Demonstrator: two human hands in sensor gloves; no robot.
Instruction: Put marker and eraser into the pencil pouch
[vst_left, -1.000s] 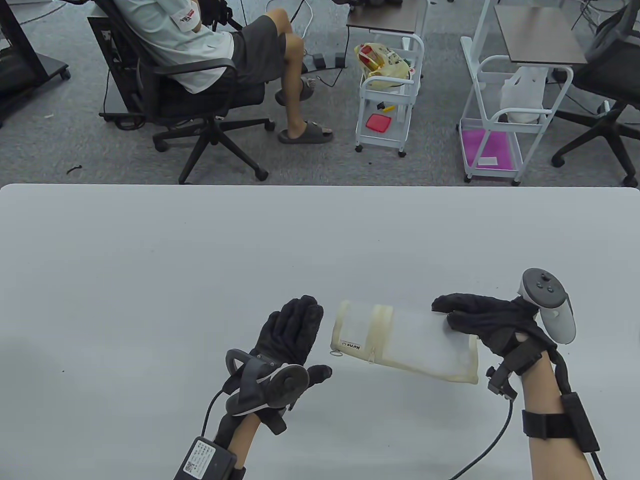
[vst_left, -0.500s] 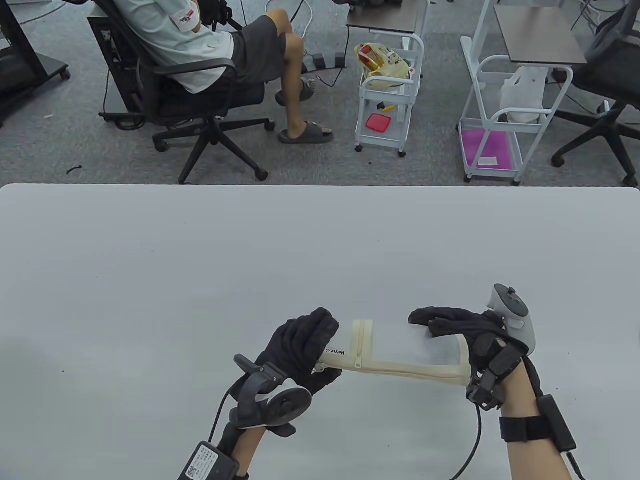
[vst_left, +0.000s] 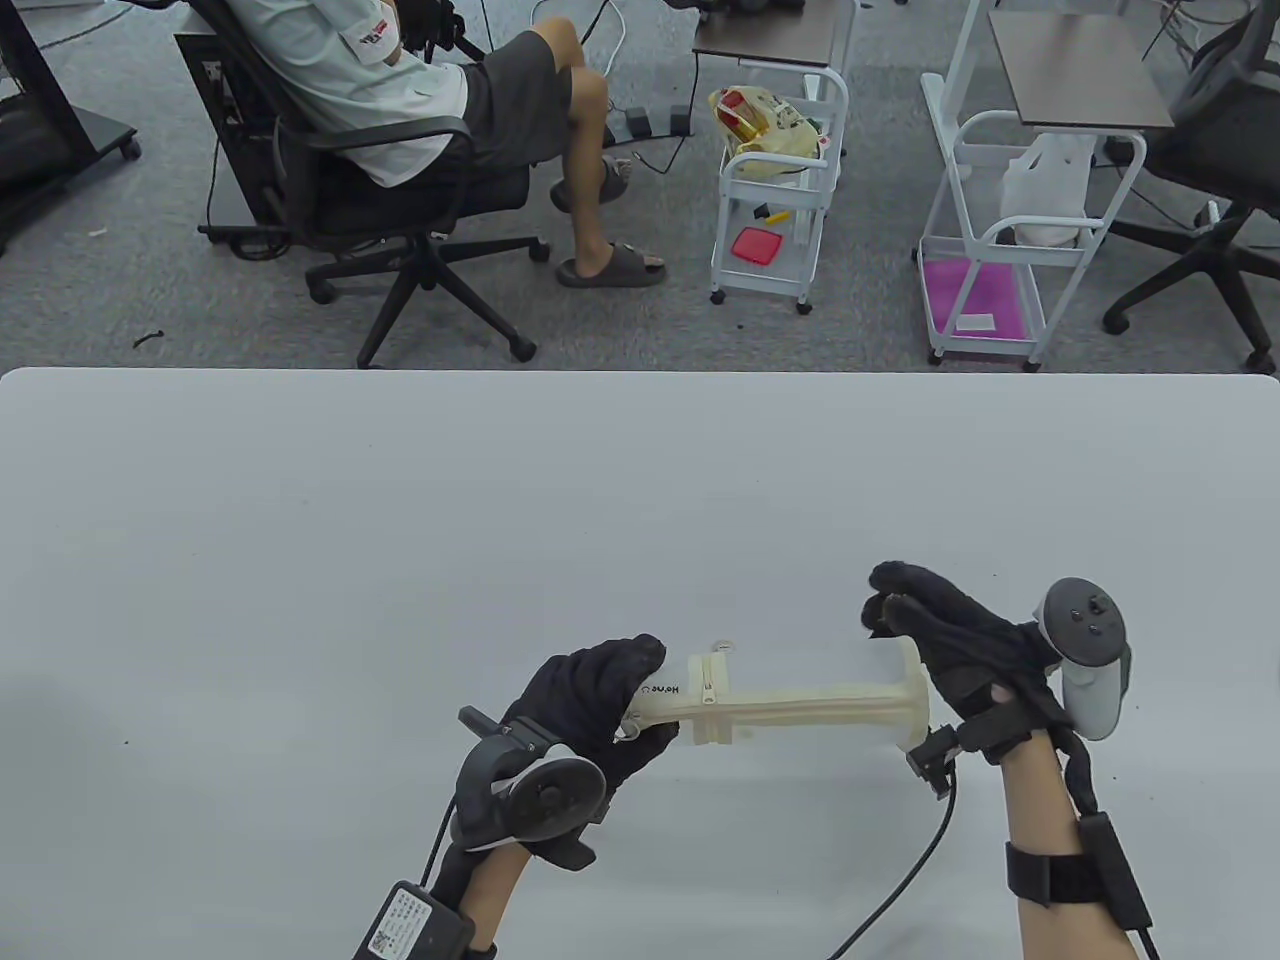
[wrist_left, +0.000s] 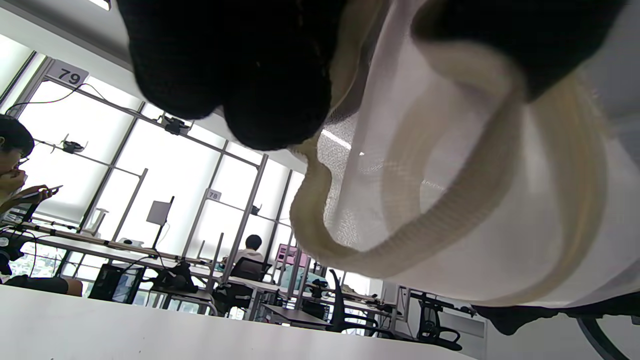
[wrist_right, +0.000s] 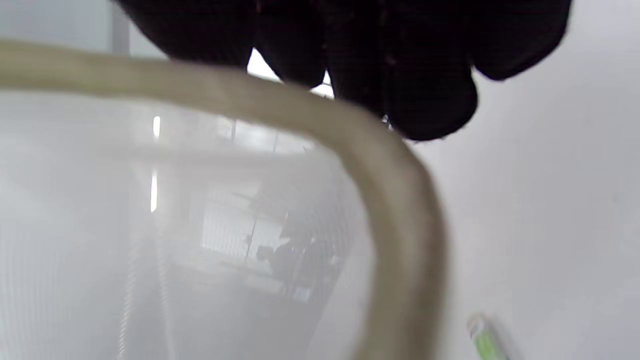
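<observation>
The pencil pouch (vst_left: 800, 695), white mesh with cream trim and zipper, is held off the table between both hands, turned on edge with the zipper side up. My left hand (vst_left: 645, 690) grips its left end by the label. My right hand (vst_left: 900, 625) grips its right end. In the left wrist view the pouch (wrist_left: 450, 200) hangs under my gloved fingers (wrist_left: 250, 75). In the right wrist view its cream trim (wrist_right: 390, 190) curves below my fingers (wrist_right: 400, 65), and a thin green-tipped object (wrist_right: 482, 340), perhaps the marker, lies on the table. No eraser is in view.
The white table (vst_left: 400, 520) spreads out ahead of the hands. Beyond its far edge stand a seated person on an office chair (vst_left: 400, 150) and two white carts (vst_left: 770, 200).
My left hand, open beside the pouch a second ago, has taken hold of its left end. The pouch has turned from flat onto its edge and risen between both hands.
</observation>
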